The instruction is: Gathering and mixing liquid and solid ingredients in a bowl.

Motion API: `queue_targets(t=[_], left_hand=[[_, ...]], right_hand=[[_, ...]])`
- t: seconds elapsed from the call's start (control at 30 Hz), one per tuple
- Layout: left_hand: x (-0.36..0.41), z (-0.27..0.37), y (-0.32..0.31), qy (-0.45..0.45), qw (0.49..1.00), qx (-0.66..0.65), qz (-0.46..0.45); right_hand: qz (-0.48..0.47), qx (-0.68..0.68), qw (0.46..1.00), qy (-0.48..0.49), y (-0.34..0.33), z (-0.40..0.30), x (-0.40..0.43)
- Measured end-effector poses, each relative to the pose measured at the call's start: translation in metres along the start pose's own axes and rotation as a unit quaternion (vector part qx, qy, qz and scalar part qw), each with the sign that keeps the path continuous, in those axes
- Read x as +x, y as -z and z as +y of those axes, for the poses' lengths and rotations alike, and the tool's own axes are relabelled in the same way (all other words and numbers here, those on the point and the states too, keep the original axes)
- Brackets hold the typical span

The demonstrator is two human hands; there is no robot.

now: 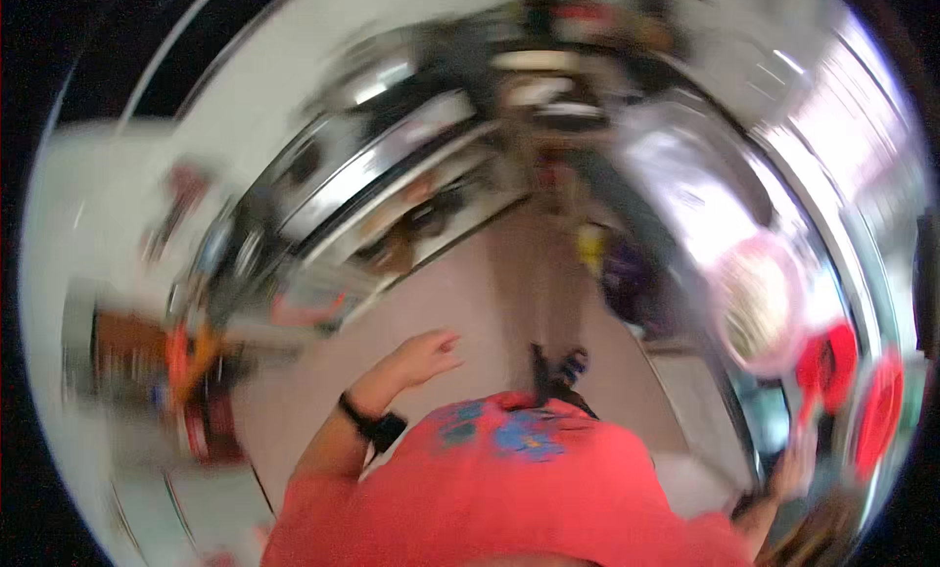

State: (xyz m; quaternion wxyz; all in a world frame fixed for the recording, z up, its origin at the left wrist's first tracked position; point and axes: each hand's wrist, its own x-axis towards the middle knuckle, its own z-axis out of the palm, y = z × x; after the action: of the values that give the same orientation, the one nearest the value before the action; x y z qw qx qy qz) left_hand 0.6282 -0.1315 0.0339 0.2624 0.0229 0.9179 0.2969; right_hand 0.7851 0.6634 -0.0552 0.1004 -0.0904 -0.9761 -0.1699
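Note:
My left hand hangs over the floor in front of my red shirt, fingers loosely bent and apart, with nothing in it. A black watch is on that wrist. Far to the right, my right hand is at the counter's edge, just below a red round-headed plastic item. Blur hides whether the fingers grip its handle or only reach towards it. Past it, a pink basin with pale, grain-like contents stands on the shiny metal counter.
Another red round item is at the far right. Ahead, a long counter with shelves holds blurred kitchenware. A yellow thing and a dark purple one lie low under the right counter. Pinkish floor runs between the counters.

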Motion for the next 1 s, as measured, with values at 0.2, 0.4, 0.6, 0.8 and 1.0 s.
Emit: queue_targets(t=[0.2, 0.4, 0.6, 0.8, 1.0], left_hand=[[-0.203, -0.095, -0.099, 0.170, 0.945, -0.164, 0.226], [-0.408, -0.134, -0.244, 0.368, 0.863, -0.208, 0.275], [-0.482, -0.154, -0.289, 0.432, 0.751, -0.295, 0.403], [-0.494, -0.191, -0.273, 0.398, 0.644, -0.407, 0.511], [-0.534, -0.271, -0.230, 0.488, 0.717, -0.031, 0.497]], right_hand=[[0.026, 0.313, 0.945, -0.094, 0.015, -0.064, 0.012], [-0.333, -0.063, 0.874, 0.349, -0.165, -0.199, -0.001], [-0.218, -0.057, 0.733, 0.641, -0.158, -0.453, 0.047], [-0.231, -0.007, 0.697, 0.678, 0.056, -0.661, 0.058], [-0.093, -0.166, 0.578, 0.794, -0.025, -0.815, 0.048]])
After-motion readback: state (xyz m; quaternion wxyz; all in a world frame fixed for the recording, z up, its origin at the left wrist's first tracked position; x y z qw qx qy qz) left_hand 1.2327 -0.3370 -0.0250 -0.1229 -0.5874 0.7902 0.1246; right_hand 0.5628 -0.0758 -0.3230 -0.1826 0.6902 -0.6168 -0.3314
